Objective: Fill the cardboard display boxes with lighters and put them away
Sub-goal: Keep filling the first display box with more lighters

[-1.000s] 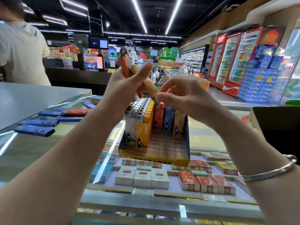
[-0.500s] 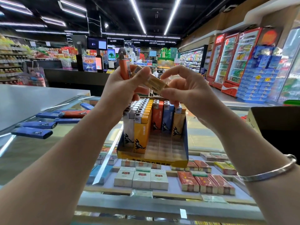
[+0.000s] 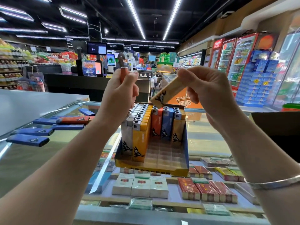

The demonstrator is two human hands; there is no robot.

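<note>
A yellow and blue cardboard display box (image 3: 162,170) stands on the glass counter, partly filled with upright white, yellow, orange, blue and tan lighters (image 3: 141,127); its front right slots are empty. Above its left side my left hand (image 3: 119,95) grips an orange lighter (image 3: 123,73) upright. My right hand (image 3: 206,90) pinches a tan lighter (image 3: 167,93), tilted with its base pointing down-left over the box's back rows.
Several loose blue lighters (image 3: 28,139) and one orange lighter (image 3: 73,119) lie on the glass counter (image 3: 32,156) at the left. Cigarette packs (image 3: 141,185) show under the glass. A dark box (image 3: 279,125) sits at the right edge. Shop shelves and fridges stand behind.
My right hand took the tan lighter out of my left hand and swung it to the right, tilted above the box. The left hand keeps the orange lighter.
</note>
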